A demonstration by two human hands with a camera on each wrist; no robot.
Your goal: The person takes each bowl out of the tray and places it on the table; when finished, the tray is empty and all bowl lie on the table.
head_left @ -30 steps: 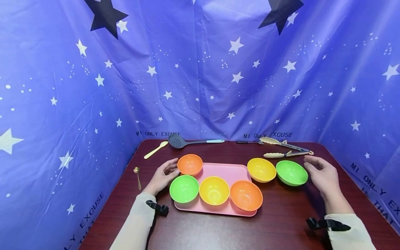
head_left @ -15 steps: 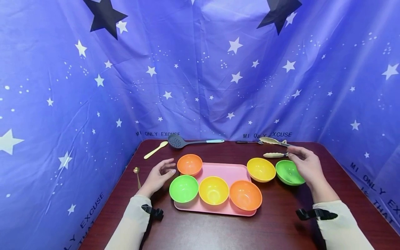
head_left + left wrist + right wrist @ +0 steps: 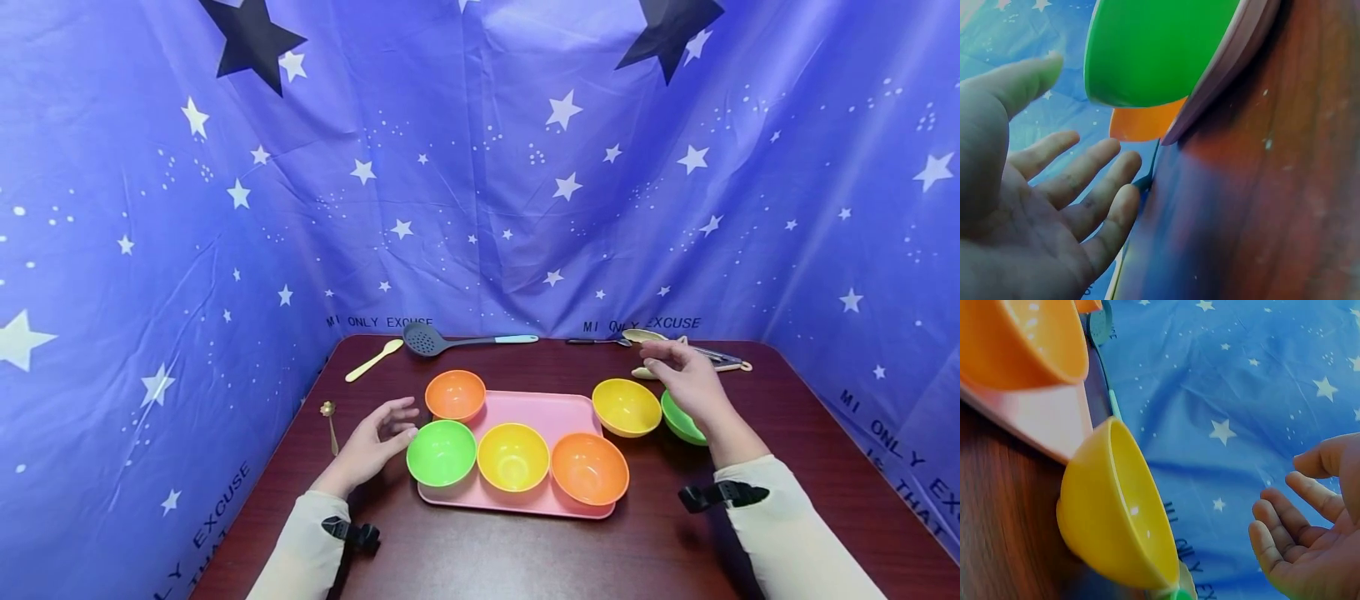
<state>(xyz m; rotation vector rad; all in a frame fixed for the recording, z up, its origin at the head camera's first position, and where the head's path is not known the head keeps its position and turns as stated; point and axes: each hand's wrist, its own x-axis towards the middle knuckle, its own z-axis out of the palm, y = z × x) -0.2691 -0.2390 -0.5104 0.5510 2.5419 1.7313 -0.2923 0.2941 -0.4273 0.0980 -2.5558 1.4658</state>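
My left hand (image 3: 367, 446) hovers just left of the light green bowl (image 3: 442, 454), fingers spread and nothing held; the left wrist view shows its bare palm. That bowl stands on the pink tray (image 3: 517, 504) with a yellow bowl (image 3: 513, 458) and an orange bowl (image 3: 590, 469). A second orange bowl (image 3: 456, 396) sits at the tray's back left corner. My right hand (image 3: 693, 387) is over the darker green bowl (image 3: 681, 421) and partly hides it. Its fingers are loosely bent and hold nothing. The other yellow bowl (image 3: 1119, 512) is left of it.
Tongs (image 3: 720, 360) lie at the back right, partly behind the right hand. A skimmer (image 3: 427, 340), a pale yellow spoon (image 3: 373, 360) and a small dark-handled utensil (image 3: 600, 341) lie along the back edge. A small gold spoon (image 3: 331, 427) is on the left. Starry cloth (image 3: 480, 208) surrounds the table.
My right hand has moved left from beside the darker green bowl to above it. My left hand has drawn back slightly left and toward me, away from the back orange bowl. The bowls stay put.
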